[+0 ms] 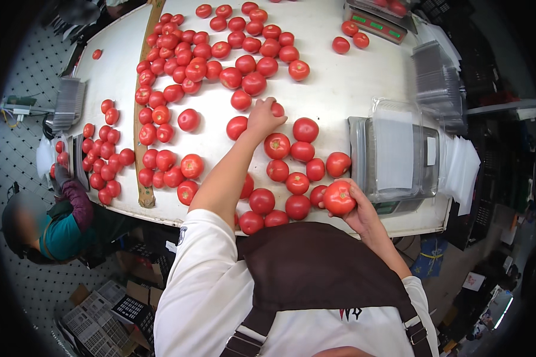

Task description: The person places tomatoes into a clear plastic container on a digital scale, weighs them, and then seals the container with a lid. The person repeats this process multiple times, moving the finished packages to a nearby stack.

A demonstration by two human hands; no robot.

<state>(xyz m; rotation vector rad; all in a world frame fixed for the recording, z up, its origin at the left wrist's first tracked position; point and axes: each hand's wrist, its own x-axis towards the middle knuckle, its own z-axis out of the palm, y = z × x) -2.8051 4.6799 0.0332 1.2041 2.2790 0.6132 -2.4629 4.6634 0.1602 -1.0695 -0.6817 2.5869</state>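
My left hand (263, 118) reaches out over the white table (326, 85), its thumb and fingers around a tomato (277, 109). Whether that tomato is lifted off the table I cannot tell. Close to my apron, my right hand (362, 207) holds a large red tomato (340, 197) with its stem scar facing up. Between the two hands lie several loose tomatoes (298, 183). Right of them a clear plastic clamshell box (395, 151) with a white sheet in it rests on a scale (402, 206).
Many tomatoes (196, 70) crowd against a cardboard divider strip (145, 178) at left. Stacked clear plastic boxes (437, 80) and white sheets (462, 172) line the right edge. A second scale (375, 26) stands at the far right. Beyond the divider, a gloved co-worker (67, 232) handles tomatoes.
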